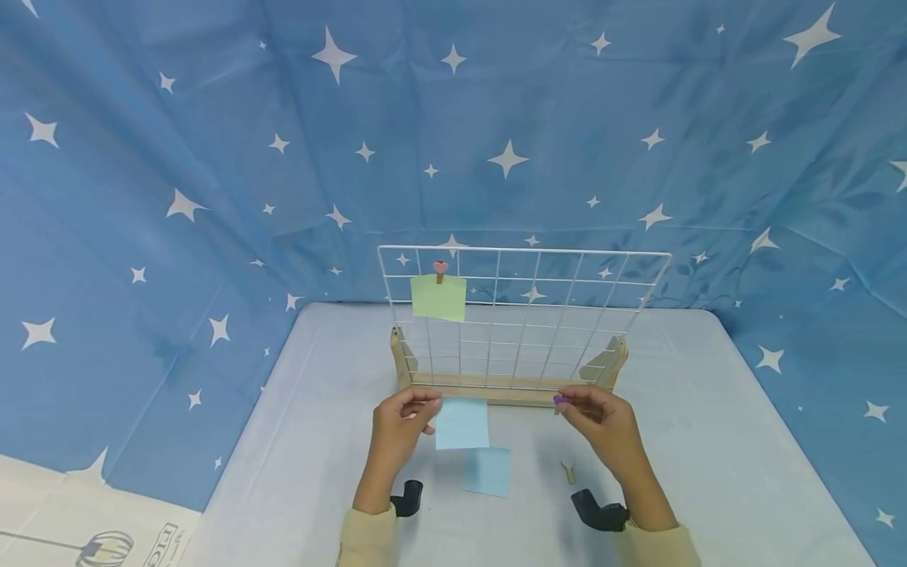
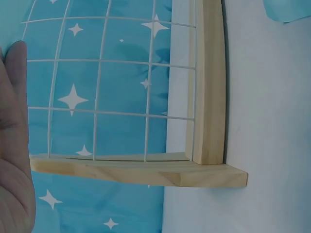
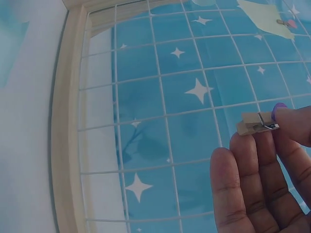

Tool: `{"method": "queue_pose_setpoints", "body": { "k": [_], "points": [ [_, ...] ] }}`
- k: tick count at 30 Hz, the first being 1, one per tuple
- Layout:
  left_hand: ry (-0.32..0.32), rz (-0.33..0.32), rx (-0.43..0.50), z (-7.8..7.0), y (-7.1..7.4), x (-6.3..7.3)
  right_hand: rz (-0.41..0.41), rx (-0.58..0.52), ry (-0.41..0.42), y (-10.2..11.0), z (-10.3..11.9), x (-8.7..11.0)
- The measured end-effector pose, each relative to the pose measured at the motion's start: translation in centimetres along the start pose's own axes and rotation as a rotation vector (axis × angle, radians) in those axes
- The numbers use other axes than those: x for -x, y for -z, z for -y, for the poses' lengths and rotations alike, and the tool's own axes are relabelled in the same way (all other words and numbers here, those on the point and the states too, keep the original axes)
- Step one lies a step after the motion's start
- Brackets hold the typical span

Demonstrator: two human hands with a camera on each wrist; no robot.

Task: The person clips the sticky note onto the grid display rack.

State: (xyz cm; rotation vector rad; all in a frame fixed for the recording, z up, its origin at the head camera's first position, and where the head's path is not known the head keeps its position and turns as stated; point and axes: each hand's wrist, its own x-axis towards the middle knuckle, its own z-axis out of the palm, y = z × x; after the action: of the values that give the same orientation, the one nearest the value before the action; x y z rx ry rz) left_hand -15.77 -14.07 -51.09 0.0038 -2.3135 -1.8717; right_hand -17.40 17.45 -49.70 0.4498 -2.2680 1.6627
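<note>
In the head view my left hand (image 1: 398, 425) pinches the upper left corner of a light blue paper square (image 1: 462, 424), held up in front of the rack. My right hand (image 1: 601, 421) pinches a small wooden clothespin (image 3: 257, 123) with a purple ornament (image 1: 560, 400), its jaws pointing away from the thumb. Both hands are just in front of a white wire grid (image 1: 524, 315) set in a wooden base (image 1: 489, 392). On the grid's upper left, a clothespin with a pink heart (image 1: 441, 268) holds a green paper (image 1: 439, 298).
Another blue paper (image 1: 487, 472) lies on the white tabletop (image 1: 340, 370), below the held one. A loose clothespin (image 1: 568, 472) lies near the right forearm. Black camera mounts (image 1: 598, 512) jut from the wrists. A blue star-patterned cloth (image 1: 496, 118) hangs behind the grid.
</note>
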Motion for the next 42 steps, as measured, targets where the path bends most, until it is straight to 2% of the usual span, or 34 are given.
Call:
{"method": "queue_pose_setpoints", "body": {
  "k": [6, 13, 27, 42],
  "points": [
    [-0.033, -0.002, -0.009, -0.8, -0.2, -0.5, -0.005, 0.001, 0.001, 0.2, 0.4, -0.6],
    [-0.069, 0.004, 0.024, -1.8, -1.0, -0.9, -0.002, -0.012, -0.003, 0.4, 0.8, -1.1],
    [-0.087, 0.015, 0.063, -2.9, -2.1, -1.2, 0.006, -0.023, 0.04, 0.4, 1.3, -2.1],
    [-0.109, 0.026, 0.074, -3.9, -2.3, -2.2, 0.006, -0.026, 0.014, 1.0, 2.1, -3.5]
  ]
}}
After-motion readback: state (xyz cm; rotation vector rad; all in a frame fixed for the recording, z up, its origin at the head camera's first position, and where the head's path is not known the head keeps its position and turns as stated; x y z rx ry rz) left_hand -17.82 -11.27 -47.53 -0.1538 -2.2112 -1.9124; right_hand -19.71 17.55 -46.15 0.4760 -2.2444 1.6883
